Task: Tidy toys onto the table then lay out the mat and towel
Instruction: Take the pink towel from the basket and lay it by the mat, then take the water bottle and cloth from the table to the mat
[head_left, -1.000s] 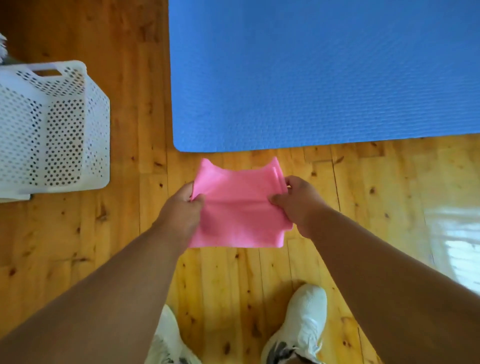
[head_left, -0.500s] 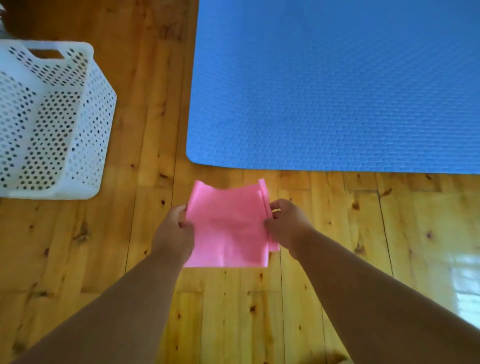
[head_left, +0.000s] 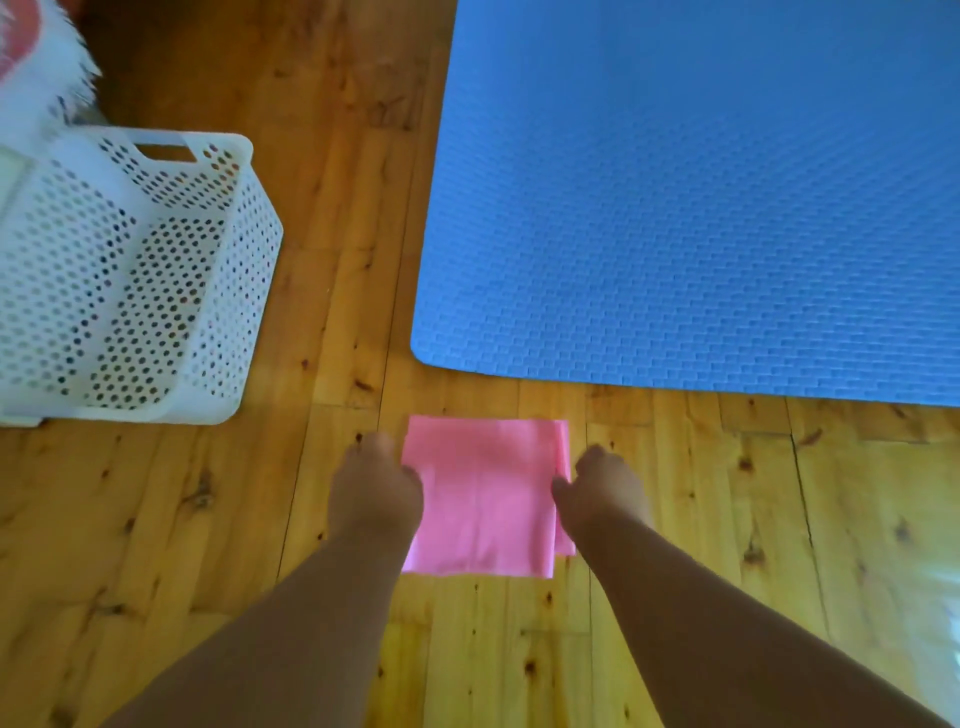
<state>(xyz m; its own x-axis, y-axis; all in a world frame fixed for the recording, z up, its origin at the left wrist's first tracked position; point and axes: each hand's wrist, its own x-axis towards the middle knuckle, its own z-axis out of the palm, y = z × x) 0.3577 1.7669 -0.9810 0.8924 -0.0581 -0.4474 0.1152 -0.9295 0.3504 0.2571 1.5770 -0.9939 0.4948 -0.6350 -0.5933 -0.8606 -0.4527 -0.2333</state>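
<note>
While two hands grip, one towel (head_left: 485, 496), one mat (head_left: 701, 197)

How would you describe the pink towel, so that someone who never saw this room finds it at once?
Start at the big blue mat spread on the wooden floor. Just before its near edge, right of the white perforated basket, lies a folded square of cloth, the pink towel, held at its sides by the left hand and right hand. It is the only pink thing on the floorboards.

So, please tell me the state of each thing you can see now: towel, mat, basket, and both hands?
pink towel: folded, held at both side edges, over the floor
blue mat: unrolled, flat on the floor
white basket: upright beside the mat, contents unclear
left hand: grips the towel's left edge
right hand: grips the towel's right edge
</note>
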